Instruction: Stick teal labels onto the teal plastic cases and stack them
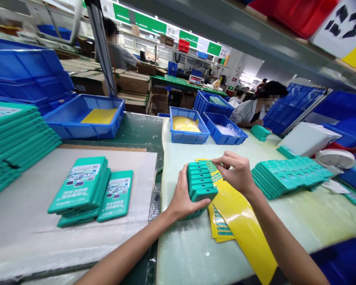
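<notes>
My left hand [182,198] is wrapped round a stack of several green flat boxes [200,182] standing on edge on the pale table [195,245]. My right hand [235,170] is curled over the far end of the same stack, fingertips pinched on the top box. Under and beside the stack lie yellow sheets [243,221] with green printed labels. To the right, a fanned row of green boxes [287,174] lies on the table. To the left, a small pile of green boxes [86,190] rests on a white mat.
A tall pile of green boxes [14,138] stands at far left. Blue bins [83,116] [188,124] [224,128] sit at the back. A seated person [255,109] works across the table. A white box [307,138] and tape reel [335,158] are at right.
</notes>
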`<state>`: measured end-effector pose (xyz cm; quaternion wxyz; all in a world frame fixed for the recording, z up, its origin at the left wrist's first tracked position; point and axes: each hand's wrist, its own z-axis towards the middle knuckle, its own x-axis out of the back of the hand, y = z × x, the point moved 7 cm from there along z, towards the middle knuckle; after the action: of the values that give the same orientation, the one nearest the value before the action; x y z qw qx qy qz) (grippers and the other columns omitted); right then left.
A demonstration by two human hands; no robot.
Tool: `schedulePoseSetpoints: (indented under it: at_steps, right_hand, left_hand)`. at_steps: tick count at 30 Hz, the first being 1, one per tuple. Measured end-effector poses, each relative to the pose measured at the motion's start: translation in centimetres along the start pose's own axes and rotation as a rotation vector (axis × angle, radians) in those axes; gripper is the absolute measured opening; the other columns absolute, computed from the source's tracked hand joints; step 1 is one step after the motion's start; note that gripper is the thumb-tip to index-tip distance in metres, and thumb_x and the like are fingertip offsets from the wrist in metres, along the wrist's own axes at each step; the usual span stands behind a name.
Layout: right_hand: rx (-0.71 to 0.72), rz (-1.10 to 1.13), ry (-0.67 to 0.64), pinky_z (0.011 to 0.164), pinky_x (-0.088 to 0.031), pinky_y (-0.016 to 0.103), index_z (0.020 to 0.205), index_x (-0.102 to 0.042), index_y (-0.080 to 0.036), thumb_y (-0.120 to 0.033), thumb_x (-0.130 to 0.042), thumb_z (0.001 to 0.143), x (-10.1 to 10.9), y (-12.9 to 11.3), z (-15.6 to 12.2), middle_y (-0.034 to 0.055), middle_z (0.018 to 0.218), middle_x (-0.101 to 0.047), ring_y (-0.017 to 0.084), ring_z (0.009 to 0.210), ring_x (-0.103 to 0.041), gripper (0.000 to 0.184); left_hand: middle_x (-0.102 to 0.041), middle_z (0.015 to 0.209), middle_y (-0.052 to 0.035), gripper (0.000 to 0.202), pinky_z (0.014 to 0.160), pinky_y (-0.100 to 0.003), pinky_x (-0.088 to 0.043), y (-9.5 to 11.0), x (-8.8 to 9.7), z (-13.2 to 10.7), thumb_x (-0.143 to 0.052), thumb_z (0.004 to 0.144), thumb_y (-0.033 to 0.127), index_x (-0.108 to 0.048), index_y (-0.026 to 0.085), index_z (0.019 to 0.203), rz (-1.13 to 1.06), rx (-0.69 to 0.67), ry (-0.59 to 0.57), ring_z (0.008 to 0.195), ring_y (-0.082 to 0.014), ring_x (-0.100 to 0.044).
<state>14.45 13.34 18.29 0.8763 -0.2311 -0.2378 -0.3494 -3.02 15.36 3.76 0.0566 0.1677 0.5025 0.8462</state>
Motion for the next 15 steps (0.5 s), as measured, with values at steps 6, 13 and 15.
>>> schedulePoseSetpoints:
  at_steps: [6, 13, 15]
  right_hand:
    - [0.281, -0.144, -0.165, 0.055, -0.039, 0.024, 0.091, -0.084, -0.013, -0.006, -0.064, 0.103, -1.4, -1.5, 0.6, 0.0008, 0.072, -0.060, 0.010, 0.058, -0.057, 0.025]
    - [0.337, -0.198, -0.154, 0.057, -0.041, 0.025, 0.095, -0.082, -0.013, -0.008, -0.061, 0.106, -1.5, -1.9, -0.1, 0.0014, 0.074, -0.061, 0.011, 0.060, -0.056, 0.024]
    - [0.342, -0.196, -0.160, 0.057, -0.041, 0.025, 0.095, -0.082, -0.012, -0.006, -0.061, 0.105, -1.6, -1.8, 0.0, 0.0017, 0.074, -0.062, 0.011, 0.059, -0.056, 0.024]
  left_hand:
    - [-0.040, 0.166, -0.0239, 0.134, 0.134, -0.072, -0.035, 0.9, -0.4, -0.7, -0.094, 0.074, 0.071, -0.018, 0.022, 0.172, -0.066, -0.047, -0.067, 0.157, -0.0487, -0.044]
    - [-0.036, 0.168, -0.0227, 0.133, 0.135, -0.073, -0.033, 1.2, -0.4, -0.9, -0.094, 0.076, 0.071, -0.017, 0.024, 0.173, -0.073, -0.018, -0.061, 0.157, -0.0495, -0.042]
    - [-0.035, 0.169, -0.0227, 0.134, 0.134, -0.073, -0.034, 1.4, -0.4, -0.9, -0.094, 0.076, 0.072, -0.016, 0.025, 0.174, -0.064, -0.021, -0.061, 0.159, -0.0500, -0.040]
